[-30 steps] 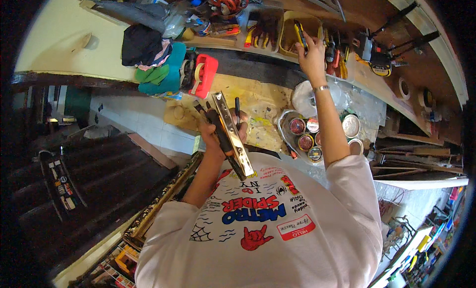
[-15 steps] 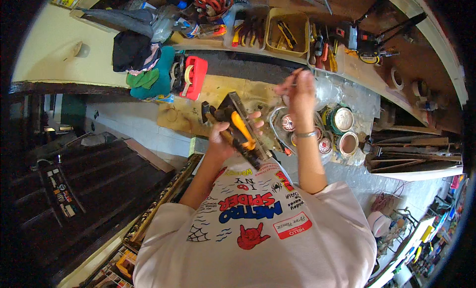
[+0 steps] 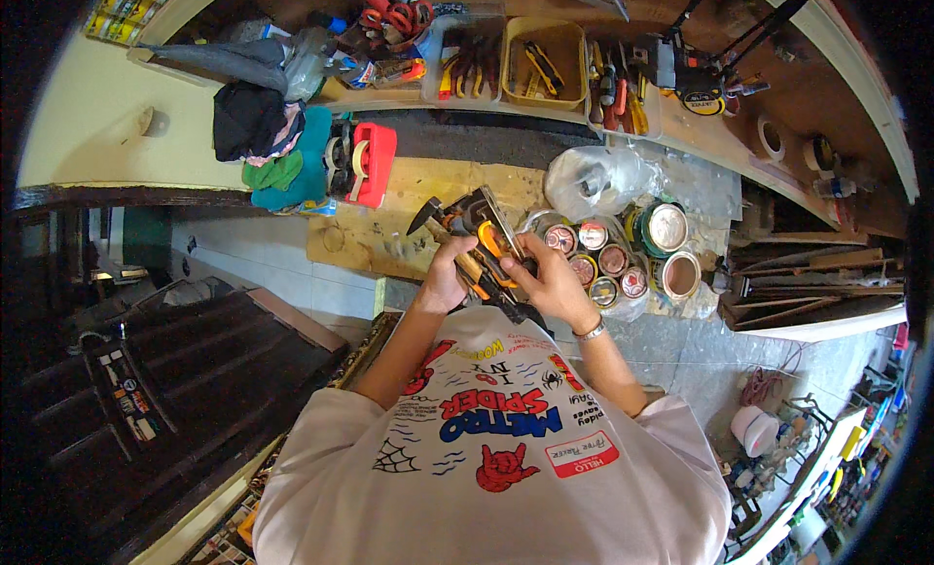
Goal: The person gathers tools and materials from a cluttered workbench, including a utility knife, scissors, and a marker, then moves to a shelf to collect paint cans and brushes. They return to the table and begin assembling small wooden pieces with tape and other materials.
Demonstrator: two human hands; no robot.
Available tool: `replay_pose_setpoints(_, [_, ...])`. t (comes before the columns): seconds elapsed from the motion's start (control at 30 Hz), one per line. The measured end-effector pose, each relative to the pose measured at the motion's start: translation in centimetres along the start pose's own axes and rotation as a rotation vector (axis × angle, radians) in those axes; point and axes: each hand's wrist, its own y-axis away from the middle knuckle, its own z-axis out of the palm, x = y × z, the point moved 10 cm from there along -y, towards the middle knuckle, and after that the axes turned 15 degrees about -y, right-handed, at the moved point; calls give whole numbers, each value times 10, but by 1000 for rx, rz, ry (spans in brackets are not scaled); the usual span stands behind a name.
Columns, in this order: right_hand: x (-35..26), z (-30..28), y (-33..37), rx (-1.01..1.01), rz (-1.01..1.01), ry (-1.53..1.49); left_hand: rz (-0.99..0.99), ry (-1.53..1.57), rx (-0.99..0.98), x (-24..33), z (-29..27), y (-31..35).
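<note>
In front of my chest, both hands hold a bundle of hand tools. My left hand [image 3: 448,275] is closed around the wooden handle of a hammer [image 3: 425,216], whose dark head points away to the upper left. Beside it lies a tool with a yellow-orange looped handle [image 3: 487,238], its kind unclear. A long metal bar-like piece [image 3: 501,215] runs along the bundle's right side. My right hand [image 3: 553,278] grips the bundle from the right, thumb bent over it. Overlap and fingers hide the lower tools.
Paint cans [image 3: 668,228] and several small tins [image 3: 613,260] stand right of my hands, near a clear plastic bag [image 3: 593,181]. A red tape dispenser [image 3: 376,166] sits at left. Along the shelf are a yellow bin [image 3: 545,88] and a tray of screwdrivers [image 3: 623,103].
My right hand has come down from above the bench, near the plastic bag, onto the tool bundle. The bundle has turned slightly, and the hammer head now shows more clearly.
</note>
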Motion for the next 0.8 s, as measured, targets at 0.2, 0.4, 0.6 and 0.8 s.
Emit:
replay_pose_setpoints(0.2, [-23,-4,9,174,-118,215,50,-88,-23,6,0,-23])
replay_pose_setpoints(0.4, [-41,-2,11,268,-171,364,-13,56,-19,-12,-6,-36])
replay_pose_setpoints(0.6, [-37,8,19,460,-179,328,11,-156,-11,9,-9,-34])
replay_pose_setpoints(0.8, [-55,-24,43,852,-181,293,-42,-231,236,18,-69,-44])
